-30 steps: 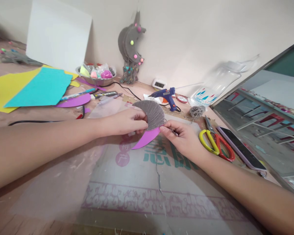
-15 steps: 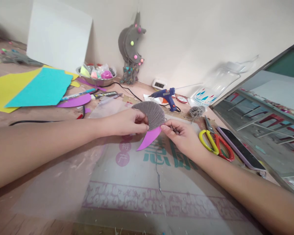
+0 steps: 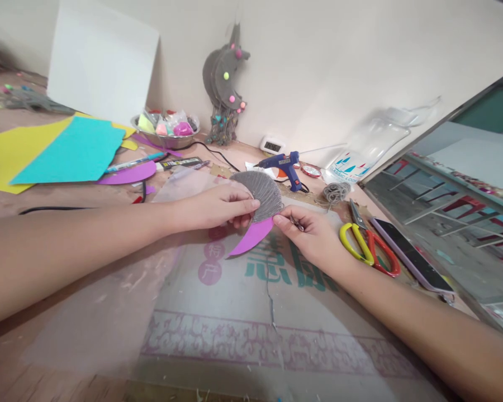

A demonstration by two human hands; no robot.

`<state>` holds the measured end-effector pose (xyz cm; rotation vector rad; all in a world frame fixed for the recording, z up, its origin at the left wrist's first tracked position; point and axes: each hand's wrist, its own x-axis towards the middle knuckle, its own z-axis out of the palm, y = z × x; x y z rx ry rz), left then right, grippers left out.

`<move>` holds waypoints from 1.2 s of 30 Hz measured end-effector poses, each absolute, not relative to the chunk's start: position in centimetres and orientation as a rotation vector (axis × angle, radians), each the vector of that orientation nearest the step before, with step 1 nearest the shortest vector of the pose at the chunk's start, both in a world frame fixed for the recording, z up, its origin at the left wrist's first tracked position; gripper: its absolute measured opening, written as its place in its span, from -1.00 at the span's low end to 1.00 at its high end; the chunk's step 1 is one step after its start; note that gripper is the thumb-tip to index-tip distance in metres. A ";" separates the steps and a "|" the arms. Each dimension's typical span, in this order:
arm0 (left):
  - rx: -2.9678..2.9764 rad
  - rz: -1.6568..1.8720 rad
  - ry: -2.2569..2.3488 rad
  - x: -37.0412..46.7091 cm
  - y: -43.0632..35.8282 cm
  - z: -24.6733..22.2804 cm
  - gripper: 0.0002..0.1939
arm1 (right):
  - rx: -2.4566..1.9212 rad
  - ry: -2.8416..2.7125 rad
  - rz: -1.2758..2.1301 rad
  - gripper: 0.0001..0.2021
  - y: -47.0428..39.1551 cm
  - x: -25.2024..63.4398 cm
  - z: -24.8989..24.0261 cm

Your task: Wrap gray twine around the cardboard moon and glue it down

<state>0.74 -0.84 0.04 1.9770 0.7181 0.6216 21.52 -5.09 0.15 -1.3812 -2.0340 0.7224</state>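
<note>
A purple crescent cutout (image 3: 251, 237) is wound over its upper part with grey yarn (image 3: 261, 192), and its lower pointed tip is bare. My left hand (image 3: 235, 207) grips the wound part from the left, thumb on the front face and fingers partly hidden behind. At the right edge of the crescent, my right hand (image 3: 304, 226) pinches a strand of the yarn between thumb and forefinger. A small dark bit shows among its curled fingers.
Beyond the hands lie a blue glue gun (image 3: 285, 166) and a yarn ball (image 3: 336, 192). Scissors (image 3: 362, 240) and a phone (image 3: 411, 254) are at right. Coloured sheets (image 3: 71, 151) and a metal bowl (image 3: 163, 137) are at left. A yarn-wrapped crescent (image 3: 224, 78) hangs on the wall.
My left thumb has moved up onto the front of the wound yarn. The crescent has turned slightly, its purple tip swinging left. My right hand stays almost in place.
</note>
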 end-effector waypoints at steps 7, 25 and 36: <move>1.916 0.624 0.747 0.7 -1.0 -0.2 -0.70 | -1.324 -2.019 0.838 -0.78 -4.9 21.6 0.0; 1.728 0.507 0.725 0.6 -1.3 0.3 -0.73 | -1.362 -2.075 0.772 -0.80 -5.0 21.5 -0.2; 1.873 0.565 0.811 0.8 -1.5 0.3 -0.69 | -1.321 -2.070 0.854 -0.84 -5.0 21.1 -0.2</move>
